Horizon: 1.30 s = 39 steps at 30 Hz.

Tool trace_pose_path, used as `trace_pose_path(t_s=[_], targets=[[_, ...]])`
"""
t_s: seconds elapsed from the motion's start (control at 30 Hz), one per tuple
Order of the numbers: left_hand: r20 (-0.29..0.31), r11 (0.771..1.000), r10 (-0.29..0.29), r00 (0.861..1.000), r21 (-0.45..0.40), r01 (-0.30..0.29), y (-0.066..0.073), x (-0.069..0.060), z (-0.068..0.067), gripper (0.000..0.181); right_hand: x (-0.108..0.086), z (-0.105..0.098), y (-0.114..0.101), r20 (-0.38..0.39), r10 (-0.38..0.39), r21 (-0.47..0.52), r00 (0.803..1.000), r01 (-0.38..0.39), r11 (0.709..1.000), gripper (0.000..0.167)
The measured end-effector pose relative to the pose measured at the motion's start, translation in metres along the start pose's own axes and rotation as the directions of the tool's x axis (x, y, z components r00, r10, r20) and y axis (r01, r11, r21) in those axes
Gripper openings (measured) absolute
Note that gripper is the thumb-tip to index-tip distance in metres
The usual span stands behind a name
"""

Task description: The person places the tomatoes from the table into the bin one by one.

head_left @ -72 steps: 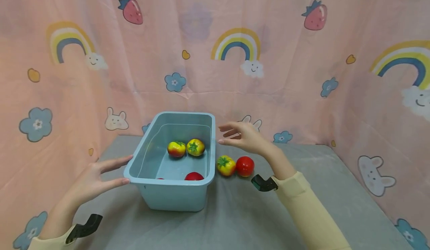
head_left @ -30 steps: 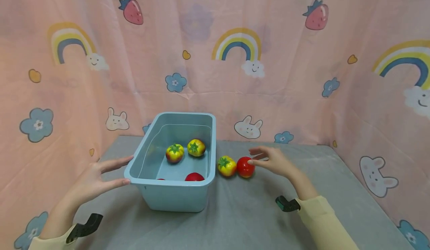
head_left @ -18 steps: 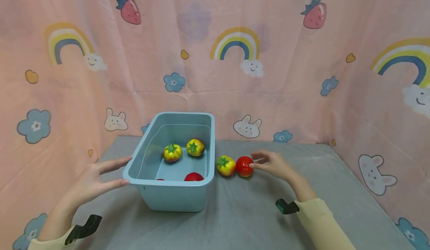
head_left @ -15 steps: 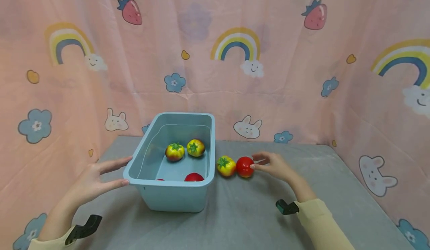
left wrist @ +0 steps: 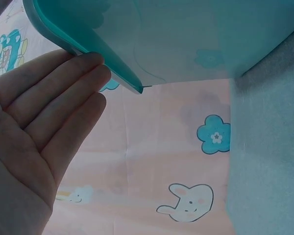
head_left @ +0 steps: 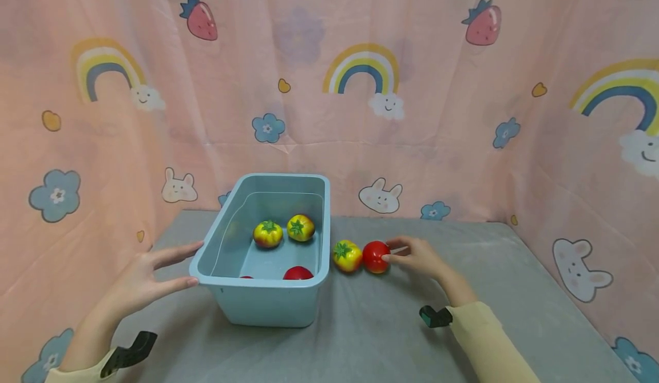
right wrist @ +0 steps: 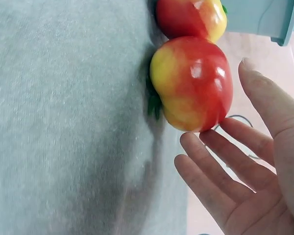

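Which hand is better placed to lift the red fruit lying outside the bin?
Probably the right hand: its fingertips are at the side of the red fruit. The left hand is at the blue bin's opposite side, with the bin between it and that fruit.

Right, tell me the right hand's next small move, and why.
Probably curl the right hand round the nearest red fruit. In the right wrist view, the fingertips lie at the fruit's edge while the thumb stands apart, so no firm grip shows yet.
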<state>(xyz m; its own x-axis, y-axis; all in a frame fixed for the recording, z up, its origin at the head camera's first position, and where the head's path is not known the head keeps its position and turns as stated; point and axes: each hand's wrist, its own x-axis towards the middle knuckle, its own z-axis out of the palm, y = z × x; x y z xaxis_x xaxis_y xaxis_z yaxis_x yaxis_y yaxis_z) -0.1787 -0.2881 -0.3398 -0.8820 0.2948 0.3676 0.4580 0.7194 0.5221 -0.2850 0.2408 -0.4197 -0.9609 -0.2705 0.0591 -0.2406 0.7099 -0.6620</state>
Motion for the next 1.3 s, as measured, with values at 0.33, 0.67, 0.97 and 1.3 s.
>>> trace_pose_path(t_s=[0.33,0.67,0.97,1.3], targets=[[0.004,1.000,-0.005,1.000,-0.018,0.005,-0.001,0.000,0.001,0.057,0.012,0.009,0.000,0.015,0.020,0.015,1.000,-0.020,1.000,0.061],[0.001,0.999,0.003,1.000,-0.035,-0.003,-0.003,0.001,0.001,0.057,0.017,0.019,-0.005,0.008,0.039,0.009,0.999,-0.039,0.999,0.063],[-0.001,0.999,0.013,1.000,-0.032,-0.013,-0.004,0.001,0.000,0.057,0.016,0.024,-0.010,-0.004,0.052,0.004,0.999,-0.052,0.999,0.065],[0.007,1.000,0.011,1.000,0.023,-0.011,-0.001,0.002,-0.003,0.058,0.015,0.025,-0.011,-0.016,0.086,0.012,0.996,-0.086,0.996,0.064]])
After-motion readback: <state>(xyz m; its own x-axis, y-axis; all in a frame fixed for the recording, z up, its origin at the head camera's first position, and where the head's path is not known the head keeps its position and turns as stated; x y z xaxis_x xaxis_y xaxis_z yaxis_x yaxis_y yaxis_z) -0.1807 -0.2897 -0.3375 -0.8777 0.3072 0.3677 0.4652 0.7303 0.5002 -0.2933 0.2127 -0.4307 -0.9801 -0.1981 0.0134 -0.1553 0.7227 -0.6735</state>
